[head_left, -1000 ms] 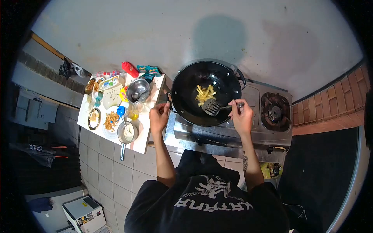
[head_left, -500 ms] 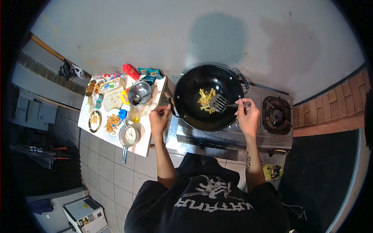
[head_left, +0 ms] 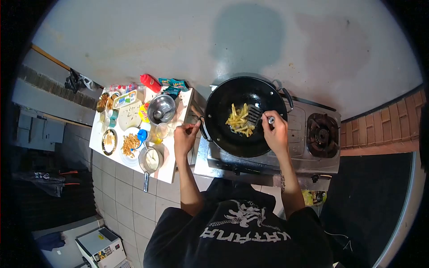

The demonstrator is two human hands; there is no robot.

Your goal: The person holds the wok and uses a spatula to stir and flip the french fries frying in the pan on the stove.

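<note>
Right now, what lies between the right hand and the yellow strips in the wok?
In the head view, the black slotted spatula lies between the right hand and the yellow strips.

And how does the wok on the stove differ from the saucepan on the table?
Colour: the wok is black, while the saucepan is silvery.
Size: the wok is much wider than the saucepan.
Contents: the wok holds yellowish strips; the saucepan holds a cream-coloured mixture.
Shared: both are round, open vessels.
</note>
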